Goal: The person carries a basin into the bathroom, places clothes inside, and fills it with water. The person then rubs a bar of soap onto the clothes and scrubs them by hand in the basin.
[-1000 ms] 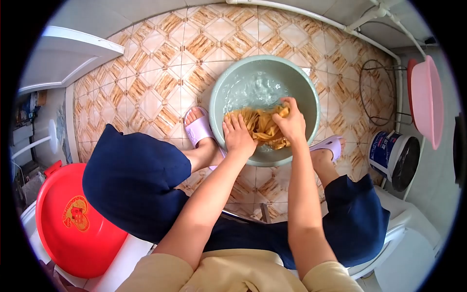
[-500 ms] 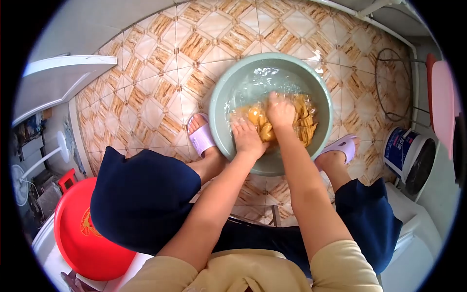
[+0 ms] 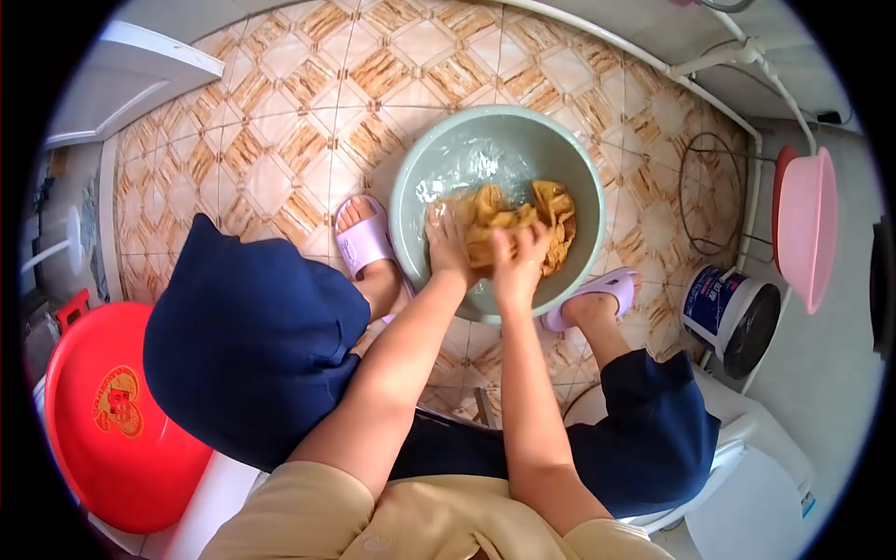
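A grey-green basin [image 3: 403, 201] with water stands on the tiled floor between my feet. In it lies a wet mustard-yellow cloth [image 3: 558, 219], bunched up towards the right and near side. My left hand [image 3: 448, 241] is at the cloth's left edge, fingers stretched forward and somewhat blurred. On the near side of the cloth is my right hand [image 3: 521, 257], its fingers bent over the fabric and touching it. The fold between the two hands is partly smeared by motion.
A red basin [image 3: 131, 411] is at the lower left. On the right are a white-and-blue bucket [image 3: 717, 303], a pink basin [image 3: 810, 229] against the wall and a looped hose [image 3: 689, 191]. White pipes [image 3: 616, 42] run along the wall.
The view has shifted, so the basin appears slightly further left. My right hand has drawn back towards me from the middle of the cloth, and the cloth is bunched differently.
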The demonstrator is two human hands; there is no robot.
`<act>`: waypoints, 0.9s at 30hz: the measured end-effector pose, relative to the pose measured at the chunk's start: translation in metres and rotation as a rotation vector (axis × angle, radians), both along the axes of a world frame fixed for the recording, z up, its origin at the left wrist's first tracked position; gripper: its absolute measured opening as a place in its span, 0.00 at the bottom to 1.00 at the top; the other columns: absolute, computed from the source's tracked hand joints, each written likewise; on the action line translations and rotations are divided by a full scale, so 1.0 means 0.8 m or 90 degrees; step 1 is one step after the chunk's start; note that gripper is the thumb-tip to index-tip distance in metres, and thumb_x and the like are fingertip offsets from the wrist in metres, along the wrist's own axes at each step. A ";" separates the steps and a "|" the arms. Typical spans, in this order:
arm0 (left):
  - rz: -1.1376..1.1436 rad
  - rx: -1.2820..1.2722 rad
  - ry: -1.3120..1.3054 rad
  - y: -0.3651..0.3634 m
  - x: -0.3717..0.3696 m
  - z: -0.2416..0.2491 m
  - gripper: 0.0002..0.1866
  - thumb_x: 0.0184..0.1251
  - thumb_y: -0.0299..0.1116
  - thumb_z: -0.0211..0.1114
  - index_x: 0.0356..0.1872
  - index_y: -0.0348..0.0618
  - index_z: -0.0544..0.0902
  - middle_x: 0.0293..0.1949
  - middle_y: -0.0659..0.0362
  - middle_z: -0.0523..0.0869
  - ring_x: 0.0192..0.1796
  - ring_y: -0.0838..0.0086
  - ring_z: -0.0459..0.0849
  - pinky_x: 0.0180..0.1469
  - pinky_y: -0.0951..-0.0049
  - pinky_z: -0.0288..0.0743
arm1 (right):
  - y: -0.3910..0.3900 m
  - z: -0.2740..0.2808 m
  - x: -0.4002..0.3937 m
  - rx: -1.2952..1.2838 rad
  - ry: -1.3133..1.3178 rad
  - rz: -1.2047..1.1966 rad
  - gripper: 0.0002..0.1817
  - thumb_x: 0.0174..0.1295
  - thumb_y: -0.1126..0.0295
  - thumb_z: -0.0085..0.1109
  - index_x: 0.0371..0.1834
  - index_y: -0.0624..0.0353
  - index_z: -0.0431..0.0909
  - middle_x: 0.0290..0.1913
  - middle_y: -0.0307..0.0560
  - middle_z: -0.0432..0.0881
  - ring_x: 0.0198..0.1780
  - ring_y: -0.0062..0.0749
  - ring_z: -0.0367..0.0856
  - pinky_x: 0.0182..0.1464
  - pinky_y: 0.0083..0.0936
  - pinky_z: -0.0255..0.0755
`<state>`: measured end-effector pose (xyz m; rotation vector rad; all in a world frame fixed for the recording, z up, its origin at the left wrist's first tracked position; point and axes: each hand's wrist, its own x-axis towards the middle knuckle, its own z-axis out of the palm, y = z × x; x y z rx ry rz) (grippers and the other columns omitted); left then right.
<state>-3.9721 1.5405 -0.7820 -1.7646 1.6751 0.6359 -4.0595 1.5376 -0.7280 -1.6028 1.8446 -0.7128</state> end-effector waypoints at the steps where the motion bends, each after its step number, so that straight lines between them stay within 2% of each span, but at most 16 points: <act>1: -0.033 0.012 -0.001 0.000 0.003 0.001 0.45 0.65 0.59 0.43 0.73 0.39 0.42 0.74 0.44 0.43 0.76 0.49 0.35 0.73 0.49 0.25 | 0.022 0.003 0.001 0.044 -0.004 0.059 0.13 0.58 0.63 0.62 0.41 0.59 0.77 0.62 0.63 0.65 0.59 0.58 0.68 0.59 0.42 0.65; 3: -0.078 -0.015 0.000 0.008 0.005 -0.026 0.42 0.66 0.55 0.42 0.74 0.42 0.41 0.74 0.45 0.41 0.76 0.48 0.32 0.73 0.50 0.27 | 0.036 0.001 0.012 0.057 0.083 0.106 0.14 0.57 0.63 0.61 0.42 0.56 0.76 0.60 0.59 0.67 0.53 0.58 0.73 0.54 0.43 0.70; 5: -0.004 0.017 0.021 0.000 0.011 0.009 0.43 0.64 0.56 0.45 0.74 0.44 0.41 0.74 0.43 0.38 0.75 0.46 0.30 0.73 0.50 0.27 | 0.020 -0.015 0.016 0.105 0.176 0.131 0.16 0.57 0.61 0.60 0.45 0.55 0.73 0.55 0.58 0.69 0.50 0.53 0.76 0.48 0.44 0.73; 7: -0.057 0.069 -0.029 0.005 0.018 0.004 0.47 0.61 0.57 0.49 0.74 0.43 0.41 0.74 0.42 0.36 0.75 0.45 0.30 0.73 0.51 0.27 | 0.001 -0.031 0.017 0.142 0.265 0.159 0.15 0.58 0.63 0.58 0.46 0.55 0.72 0.53 0.57 0.70 0.46 0.50 0.78 0.44 0.42 0.75; 8: -0.023 0.073 0.020 0.003 0.021 0.005 0.48 0.59 0.57 0.52 0.74 0.42 0.42 0.74 0.42 0.36 0.75 0.44 0.30 0.73 0.51 0.27 | -0.013 -0.040 0.018 0.175 0.358 0.188 0.14 0.59 0.64 0.56 0.47 0.54 0.71 0.51 0.56 0.72 0.43 0.48 0.79 0.40 0.41 0.77; 13: 0.067 0.087 0.091 -0.006 0.013 0.025 0.57 0.52 0.63 0.60 0.71 0.30 0.46 0.73 0.40 0.42 0.75 0.43 0.35 0.73 0.49 0.29 | -0.063 -0.111 0.004 0.092 0.453 0.187 0.11 0.64 0.70 0.43 0.47 0.53 0.72 0.49 0.56 0.77 0.34 0.43 0.84 0.33 0.34 0.79; 15: 0.061 0.068 0.092 -0.002 0.010 0.014 0.60 0.49 0.66 0.61 0.71 0.28 0.46 0.73 0.38 0.45 0.75 0.44 0.37 0.73 0.50 0.30 | -0.093 -0.112 0.002 0.232 0.398 0.219 0.13 0.66 0.67 0.39 0.49 0.53 0.72 0.50 0.58 0.78 0.36 0.43 0.85 0.34 0.35 0.80; 16: 0.112 0.044 0.122 -0.002 0.009 0.016 0.61 0.49 0.66 0.62 0.70 0.27 0.46 0.72 0.38 0.45 0.75 0.45 0.37 0.73 0.51 0.30 | -0.111 -0.098 0.009 0.290 0.335 0.156 0.16 0.68 0.66 0.35 0.50 0.55 0.73 0.49 0.61 0.79 0.43 0.46 0.83 0.41 0.40 0.78; 19: 0.178 0.007 0.175 -0.007 0.010 0.016 0.61 0.49 0.65 0.64 0.70 0.25 0.45 0.72 0.37 0.45 0.75 0.46 0.37 0.74 0.54 0.30 | -0.125 -0.111 0.012 0.104 0.242 0.011 0.17 0.69 0.64 0.34 0.49 0.57 0.73 0.48 0.61 0.80 0.52 0.50 0.79 0.50 0.45 0.74; 20: 0.175 -0.045 0.198 -0.004 0.012 0.010 0.61 0.47 0.63 0.68 0.69 0.25 0.47 0.72 0.38 0.47 0.75 0.48 0.40 0.74 0.55 0.33 | -0.133 -0.107 0.011 0.248 0.191 0.039 0.19 0.69 0.59 0.37 0.50 0.58 0.74 0.51 0.61 0.78 0.57 0.52 0.74 0.57 0.45 0.68; 21: 0.174 -0.102 0.222 -0.004 0.013 0.006 0.61 0.45 0.60 0.71 0.69 0.26 0.50 0.71 0.39 0.50 0.75 0.50 0.43 0.74 0.56 0.35 | -0.138 -0.099 0.008 0.239 0.196 0.042 0.19 0.69 0.59 0.37 0.50 0.58 0.74 0.51 0.61 0.78 0.57 0.52 0.74 0.57 0.45 0.68; 22: 0.116 -0.073 0.164 -0.012 0.014 0.015 0.51 0.51 0.52 0.70 0.68 0.28 0.55 0.71 0.44 0.56 0.75 0.54 0.47 0.74 0.58 0.38 | -0.144 -0.088 0.004 0.275 0.152 0.034 0.20 0.69 0.57 0.39 0.51 0.58 0.74 0.52 0.61 0.78 0.57 0.53 0.74 0.58 0.44 0.67; 23: 0.125 -0.084 0.171 -0.008 0.013 0.000 0.51 0.51 0.52 0.70 0.68 0.28 0.55 0.71 0.44 0.56 0.75 0.54 0.47 0.74 0.58 0.38 | -0.149 -0.079 -0.002 0.312 0.108 0.027 0.21 0.68 0.54 0.41 0.52 0.58 0.75 0.53 0.60 0.77 0.57 0.54 0.74 0.58 0.43 0.66; 25: 0.300 -0.264 0.261 0.010 0.010 -0.045 0.41 0.57 0.44 0.66 0.68 0.34 0.60 0.69 0.48 0.61 0.74 0.55 0.49 0.74 0.59 0.40 | -0.144 -0.082 -0.022 0.263 0.012 -0.054 0.23 0.68 0.55 0.45 0.53 0.63 0.75 0.49 0.62 0.79 0.55 0.53 0.76 0.57 0.39 0.67; 26: 0.308 -0.393 0.345 0.009 0.016 -0.035 0.36 0.60 0.35 0.60 0.69 0.39 0.59 0.68 0.49 0.64 0.71 0.57 0.58 0.71 0.61 0.51 | -0.135 -0.067 -0.027 0.257 -0.145 -0.126 0.22 0.68 0.56 0.45 0.51 0.66 0.75 0.47 0.60 0.80 0.52 0.49 0.78 0.55 0.38 0.70; 27: 0.318 -0.400 0.346 0.003 0.020 -0.033 0.36 0.60 0.35 0.60 0.69 0.39 0.59 0.68 0.49 0.64 0.71 0.57 0.58 0.71 0.61 0.51 | -0.124 -0.052 -0.032 0.250 -0.305 -0.196 0.22 0.69 0.58 0.45 0.49 0.68 0.75 0.44 0.58 0.81 0.50 0.45 0.80 0.53 0.37 0.72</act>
